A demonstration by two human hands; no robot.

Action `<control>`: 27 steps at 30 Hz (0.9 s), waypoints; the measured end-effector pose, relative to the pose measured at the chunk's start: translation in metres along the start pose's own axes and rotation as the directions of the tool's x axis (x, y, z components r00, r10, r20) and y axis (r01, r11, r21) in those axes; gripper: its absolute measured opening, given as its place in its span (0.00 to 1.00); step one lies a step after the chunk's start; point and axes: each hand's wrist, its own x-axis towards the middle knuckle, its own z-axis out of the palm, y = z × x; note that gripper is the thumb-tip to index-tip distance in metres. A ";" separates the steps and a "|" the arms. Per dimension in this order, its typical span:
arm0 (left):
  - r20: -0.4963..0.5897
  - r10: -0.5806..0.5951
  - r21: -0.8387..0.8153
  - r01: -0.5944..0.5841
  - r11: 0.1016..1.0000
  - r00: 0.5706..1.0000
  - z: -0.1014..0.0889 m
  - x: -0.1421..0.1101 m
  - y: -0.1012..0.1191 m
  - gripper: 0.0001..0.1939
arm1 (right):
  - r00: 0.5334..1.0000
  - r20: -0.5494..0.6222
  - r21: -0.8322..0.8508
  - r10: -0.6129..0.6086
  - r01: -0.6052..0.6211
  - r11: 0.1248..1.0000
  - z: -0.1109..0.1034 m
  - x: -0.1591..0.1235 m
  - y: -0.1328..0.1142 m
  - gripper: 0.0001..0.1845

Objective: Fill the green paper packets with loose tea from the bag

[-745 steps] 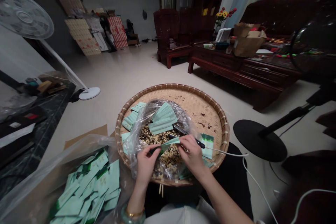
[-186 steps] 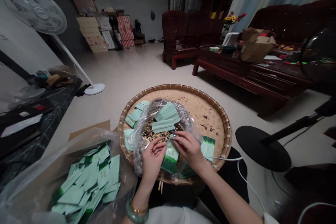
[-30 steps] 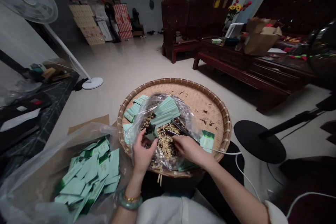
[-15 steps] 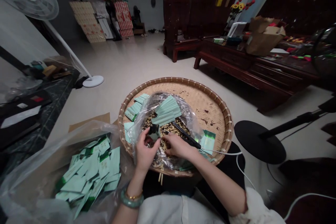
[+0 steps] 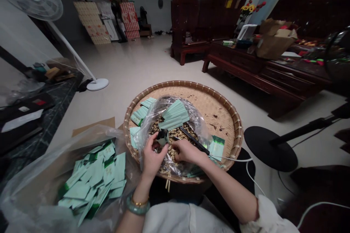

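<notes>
My left hand (image 5: pixel 153 156) pinches a small pale-green packet (image 5: pixel 163 139), whose upper end looks dark and gapes toward the right. My right hand (image 5: pixel 188 151) is closed, fingertips down in the loose dried mix (image 5: pixel 171 152) of light and dark bits. What those fingers hold is hidden; a thin, shiny tip shows just above them. The mix lies in a clear plastic bag (image 5: pixel 199 116) on a round woven bamboo tray (image 5: pixel 218 107). A stack of flat green packets (image 5: pixel 175 114) rests on the mix, beside a black stick-like device (image 5: pixel 194 140) with a white cord.
To the left, a plastic-lined box (image 5: pixel 24 185) holds many green packets (image 5: pixel 95 178). More packets (image 5: pixel 218 146) lie at the tray's right and left sides. A black round stand base (image 5: pixel 270 148) stands at right, a white fan (image 5: pixel 97 84) at left, a wooden table (image 5: pixel 246 65) beyond.
My right hand has shifted very slightly, its fingertips still in the mix. The left hand keeps the packet at nearly the same spot. The whole view has moved a little.
</notes>
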 end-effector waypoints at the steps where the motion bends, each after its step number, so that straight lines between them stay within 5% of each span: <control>1: 0.001 -0.003 0.000 0.003 1.000 1.000 0.000 0.000 0.000 0.27 | 1.000 -0.017 0.028 -0.001 0.002 1.000 -0.002 -0.001 0.001 0.12; 10: 0.061 0.138 0.123 -0.145 0.982 0.989 0.002 0.002 0.001 0.23 | 0.975 -0.220 0.298 0.032 0.037 0.954 -0.036 -0.019 0.011 0.11; 17: 0.146 0.326 0.266 -0.355 0.896 0.934 0.010 0.001 0.011 0.22 | 0.919 -0.389 0.265 -0.067 0.182 0.947 -0.081 -0.041 -0.025 0.10; 27: 0.149 0.338 0.272 -0.367 0.890 0.929 0.011 -0.001 0.012 0.22 | 0.900 -0.418 0.260 -0.124 0.249 0.933 -0.070 -0.034 -0.031 0.18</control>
